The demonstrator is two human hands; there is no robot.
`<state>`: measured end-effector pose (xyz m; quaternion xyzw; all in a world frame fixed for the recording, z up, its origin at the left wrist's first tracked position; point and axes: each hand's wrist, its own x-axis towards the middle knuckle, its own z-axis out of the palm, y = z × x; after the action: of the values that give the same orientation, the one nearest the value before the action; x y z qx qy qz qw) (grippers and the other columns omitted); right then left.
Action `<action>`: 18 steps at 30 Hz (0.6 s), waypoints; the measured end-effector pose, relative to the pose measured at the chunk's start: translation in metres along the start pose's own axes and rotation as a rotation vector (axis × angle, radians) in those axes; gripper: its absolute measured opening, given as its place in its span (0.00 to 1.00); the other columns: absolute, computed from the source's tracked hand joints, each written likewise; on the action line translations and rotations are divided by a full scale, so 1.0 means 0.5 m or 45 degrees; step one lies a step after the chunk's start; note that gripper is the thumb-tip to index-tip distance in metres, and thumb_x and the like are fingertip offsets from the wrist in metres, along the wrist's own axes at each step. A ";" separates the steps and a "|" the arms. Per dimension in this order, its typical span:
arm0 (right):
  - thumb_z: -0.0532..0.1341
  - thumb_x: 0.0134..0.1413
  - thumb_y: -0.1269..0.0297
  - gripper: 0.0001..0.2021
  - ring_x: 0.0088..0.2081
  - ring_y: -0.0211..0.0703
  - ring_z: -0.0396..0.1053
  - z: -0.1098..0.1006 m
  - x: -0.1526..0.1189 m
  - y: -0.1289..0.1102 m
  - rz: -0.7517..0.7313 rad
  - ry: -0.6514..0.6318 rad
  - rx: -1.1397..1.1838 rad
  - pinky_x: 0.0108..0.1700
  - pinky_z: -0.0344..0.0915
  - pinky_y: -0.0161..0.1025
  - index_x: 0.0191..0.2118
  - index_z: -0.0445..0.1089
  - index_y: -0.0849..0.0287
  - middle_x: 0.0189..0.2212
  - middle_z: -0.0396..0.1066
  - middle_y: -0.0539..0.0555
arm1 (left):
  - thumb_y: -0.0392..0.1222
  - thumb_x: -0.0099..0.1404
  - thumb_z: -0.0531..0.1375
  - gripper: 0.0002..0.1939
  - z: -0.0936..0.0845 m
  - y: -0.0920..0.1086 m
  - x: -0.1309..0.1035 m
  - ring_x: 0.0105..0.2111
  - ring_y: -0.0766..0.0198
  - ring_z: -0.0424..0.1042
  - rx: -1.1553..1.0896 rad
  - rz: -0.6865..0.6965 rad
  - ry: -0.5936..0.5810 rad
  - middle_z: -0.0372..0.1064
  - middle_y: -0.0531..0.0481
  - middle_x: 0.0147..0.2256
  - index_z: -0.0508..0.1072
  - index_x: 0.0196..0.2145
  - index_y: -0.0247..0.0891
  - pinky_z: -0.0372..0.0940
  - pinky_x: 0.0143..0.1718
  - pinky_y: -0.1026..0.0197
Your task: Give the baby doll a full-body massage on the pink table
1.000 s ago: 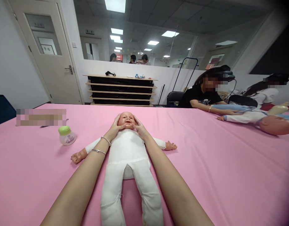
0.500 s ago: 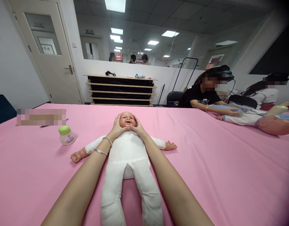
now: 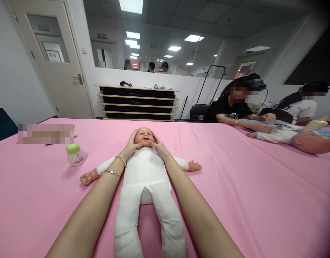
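Note:
A baby doll point(image 3: 146, 166) with a white cloth body lies face up, its head toward the far side and its legs toward me. My left hand point(image 3: 133, 142) cups the left side of its head, fingers along the cheek and thumb near the chin. Against the other cheek rests my right hand point(image 3: 159, 143), curved the same way, with its thumb by the chin. Both thumbs lie just below the doll's mouth, a little apart. The doll's arms stretch out to either side, the left-hand one passing partly behind my forearm.
A lotion bottle point(image 3: 75, 154) with a green cap stands left of the doll on the pink tablecloth point(image 3: 240, 186). At the right, a co-worker point(image 3: 232, 104) handles a second doll point(image 3: 312, 141) in pale clothes. Stacked boards point(image 3: 138, 102) stand beyond the table.
My thumbs have drawn slightly apart from the doll's chin, while my hands stay around its head. The co-worker's far hand has come into sight above the second doll.

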<state>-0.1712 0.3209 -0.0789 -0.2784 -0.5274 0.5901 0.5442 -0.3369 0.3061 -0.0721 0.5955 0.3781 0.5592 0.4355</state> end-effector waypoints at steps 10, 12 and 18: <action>0.70 0.36 0.56 0.44 0.58 0.51 0.59 -0.001 0.002 0.002 0.010 -0.026 0.137 0.59 0.59 0.47 0.61 0.52 0.52 0.61 0.54 0.55 | 0.49 0.51 0.65 0.44 -0.005 -0.008 0.004 0.61 0.51 0.49 -0.235 -0.021 -0.062 0.42 0.48 0.64 0.51 0.62 0.42 0.54 0.58 0.55; 0.70 0.36 0.55 0.44 0.59 0.51 0.57 0.003 -0.001 -0.003 -0.015 0.008 0.049 0.59 0.58 0.48 0.61 0.52 0.53 0.61 0.53 0.55 | 0.51 0.50 0.65 0.46 -0.002 -0.009 0.004 0.62 0.50 0.46 -0.118 0.013 -0.020 0.42 0.46 0.64 0.51 0.62 0.41 0.51 0.60 0.55; 0.73 0.28 0.60 0.51 0.61 0.53 0.52 0.013 -0.009 -0.010 -0.099 0.061 -0.230 0.60 0.56 0.46 0.62 0.50 0.57 0.62 0.51 0.57 | 0.50 0.40 0.70 0.54 0.008 -0.024 0.010 0.63 0.50 0.42 0.285 0.135 0.123 0.42 0.40 0.62 0.50 0.61 0.40 0.43 0.62 0.53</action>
<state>-0.1740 0.3137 -0.0734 -0.3197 -0.5756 0.5118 0.5519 -0.3321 0.3142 -0.0815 0.6321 0.4266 0.5638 0.3172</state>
